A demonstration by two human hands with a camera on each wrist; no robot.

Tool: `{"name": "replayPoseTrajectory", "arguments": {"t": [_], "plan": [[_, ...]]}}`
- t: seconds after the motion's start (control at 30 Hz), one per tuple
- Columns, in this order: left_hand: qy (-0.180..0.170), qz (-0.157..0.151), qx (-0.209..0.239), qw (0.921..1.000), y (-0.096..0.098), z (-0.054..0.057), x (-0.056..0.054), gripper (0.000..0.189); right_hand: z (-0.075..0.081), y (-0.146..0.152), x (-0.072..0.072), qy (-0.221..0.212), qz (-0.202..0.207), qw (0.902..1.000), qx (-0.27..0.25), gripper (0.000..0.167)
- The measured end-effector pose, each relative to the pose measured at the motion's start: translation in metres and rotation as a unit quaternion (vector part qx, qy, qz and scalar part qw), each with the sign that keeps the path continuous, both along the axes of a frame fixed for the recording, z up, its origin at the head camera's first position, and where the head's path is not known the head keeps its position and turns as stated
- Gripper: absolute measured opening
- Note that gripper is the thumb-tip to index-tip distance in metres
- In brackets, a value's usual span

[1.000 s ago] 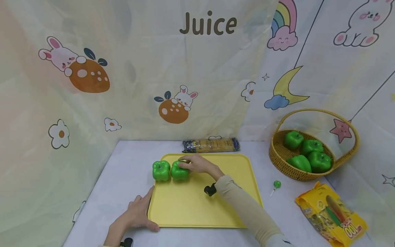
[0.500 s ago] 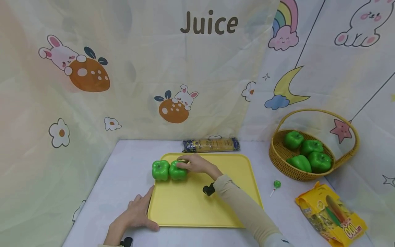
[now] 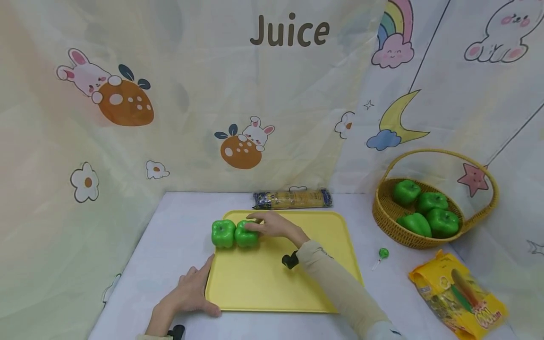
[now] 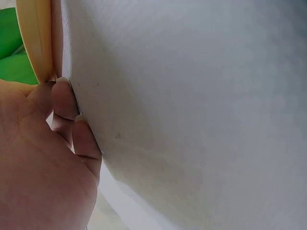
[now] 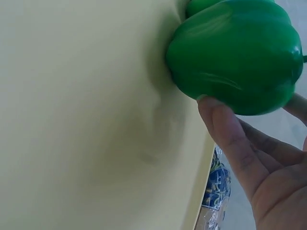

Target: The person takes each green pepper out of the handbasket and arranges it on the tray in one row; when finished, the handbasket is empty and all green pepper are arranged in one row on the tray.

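Two green bell peppers stand side by side, apparently touching, at the far left corner of a yellow tray. My right hand holds the right-hand bell pepper from its right side; in the right wrist view the thumb presses on this pepper, and the other fingers are partly hidden behind it. The left bell pepper is touched by neither hand. Spread along the tray's left edge, my left hand has its thumb at the near left corner. Its fingertips meet the white tabletop in the left wrist view.
Behind the tray lies a pasta packet. A wicker basket with several green peppers stands at the right. Nearer are a green lollipop and a yellow snack bag. A printed cloth hangs behind the table.
My right hand has shifted its bell pepper slightly left, closing the small gap to the other one. The left hand stays at the tray's edge. The head view has moved a little.
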State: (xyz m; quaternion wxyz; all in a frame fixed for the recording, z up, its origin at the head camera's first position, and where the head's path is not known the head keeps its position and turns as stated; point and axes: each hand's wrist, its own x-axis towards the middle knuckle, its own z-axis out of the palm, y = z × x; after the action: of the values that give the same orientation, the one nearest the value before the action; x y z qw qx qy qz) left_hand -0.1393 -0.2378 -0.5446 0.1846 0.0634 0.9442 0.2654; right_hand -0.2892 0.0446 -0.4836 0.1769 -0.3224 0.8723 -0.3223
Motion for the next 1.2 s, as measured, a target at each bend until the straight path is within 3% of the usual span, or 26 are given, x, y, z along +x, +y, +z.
{"name": "replayPoseTrajectory", "arguments": {"t": [0.17,0.57,0.83,1.03,1.2], "plan": [[0.006,-0.008,0.0,1.0,0.005,-0.002,-0.006,0.159,0.001,0.018,-0.004,-0.026,-0.024,0.9991,-0.022,0.06],[-0.009,0.0,-0.013,0.9999,0.003,-0.003,-0.002,0.159,0.014,0.074,-0.006,0.01,-0.091,0.9958,0.0,0.063],[-0.015,0.007,-0.017,0.9997,-0.001,-0.001,-0.001,0.158,0.033,0.133,-0.006,0.038,-0.126,0.9911,0.021,0.07],[-0.019,0.009,-0.012,0.9997,-0.001,0.002,0.002,0.157,0.052,0.174,-0.002,0.067,-0.149,0.9858,0.036,0.064],[-0.015,0.006,-0.009,0.9998,0.0,0.0,0.001,0.158,0.068,0.204,0.002,0.061,-0.177,0.9803,0.062,0.068]]}}
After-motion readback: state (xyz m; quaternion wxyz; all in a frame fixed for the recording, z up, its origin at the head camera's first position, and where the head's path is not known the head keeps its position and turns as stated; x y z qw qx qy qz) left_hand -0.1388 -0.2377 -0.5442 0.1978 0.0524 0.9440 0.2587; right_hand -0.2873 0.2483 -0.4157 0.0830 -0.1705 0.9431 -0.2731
